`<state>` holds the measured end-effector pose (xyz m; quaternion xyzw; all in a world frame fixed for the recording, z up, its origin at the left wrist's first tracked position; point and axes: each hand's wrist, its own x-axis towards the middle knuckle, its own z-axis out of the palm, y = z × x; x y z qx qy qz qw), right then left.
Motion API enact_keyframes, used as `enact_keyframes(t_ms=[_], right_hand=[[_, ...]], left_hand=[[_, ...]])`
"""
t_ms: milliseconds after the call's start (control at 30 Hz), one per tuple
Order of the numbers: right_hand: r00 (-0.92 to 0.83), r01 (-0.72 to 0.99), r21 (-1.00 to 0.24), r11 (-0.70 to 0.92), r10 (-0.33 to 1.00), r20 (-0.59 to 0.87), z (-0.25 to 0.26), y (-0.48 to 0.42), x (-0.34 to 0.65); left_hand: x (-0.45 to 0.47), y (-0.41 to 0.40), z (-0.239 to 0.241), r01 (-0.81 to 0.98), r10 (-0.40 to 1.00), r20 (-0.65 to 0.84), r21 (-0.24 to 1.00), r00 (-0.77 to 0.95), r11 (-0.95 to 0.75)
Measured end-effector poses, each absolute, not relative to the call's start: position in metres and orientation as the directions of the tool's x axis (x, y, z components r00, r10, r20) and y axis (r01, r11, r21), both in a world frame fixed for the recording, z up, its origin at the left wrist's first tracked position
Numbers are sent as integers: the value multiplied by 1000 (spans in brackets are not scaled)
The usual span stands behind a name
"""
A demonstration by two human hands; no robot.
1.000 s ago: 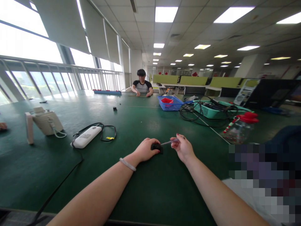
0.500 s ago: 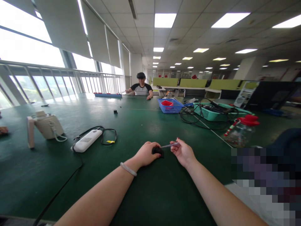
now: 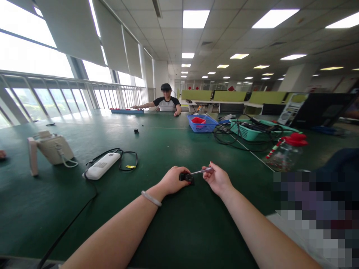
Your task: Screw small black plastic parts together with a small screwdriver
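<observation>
My left hand point(image 3: 171, 180) is closed on a small black part point(image 3: 187, 177) and holds it down on the green table point(image 3: 174, 231). My right hand point(image 3: 217, 179) pinches a thin tool with a clear handle and a metal shaft point(image 3: 201, 171). The tool's tip touches the top of the black part. A pale bracelet point(image 3: 151, 198) sits on my left wrist.
A white power strip point(image 3: 101, 166) with a black cable lies to the left, beside a beige device point(image 3: 52, 148). A blue basket point(image 3: 203, 123), a teal basket point(image 3: 256, 131) with cables and a red-capped jar point(image 3: 286, 150) stand right. A person point(image 3: 166, 101) sits at the far end.
My hands stay together on the black part and the tool. The person at the far end has stretched an arm out to the left. The view has shifted slightly.
</observation>
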<state>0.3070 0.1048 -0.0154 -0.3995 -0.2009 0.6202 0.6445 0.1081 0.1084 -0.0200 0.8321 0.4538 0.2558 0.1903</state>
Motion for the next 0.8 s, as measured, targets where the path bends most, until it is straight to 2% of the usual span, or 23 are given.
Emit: enact_keyframes(t_ms=[400, 800], right_hand=[[163, -575, -818, 8, 981, -105, -11, 102, 306], [99, -305, -938, 164, 985, 140, -14, 98, 302]], left_hand=[[108, 110, -24, 637, 831, 289, 539, 475, -551], [106, 107, -21, 658, 831, 234, 518, 506, -546]])
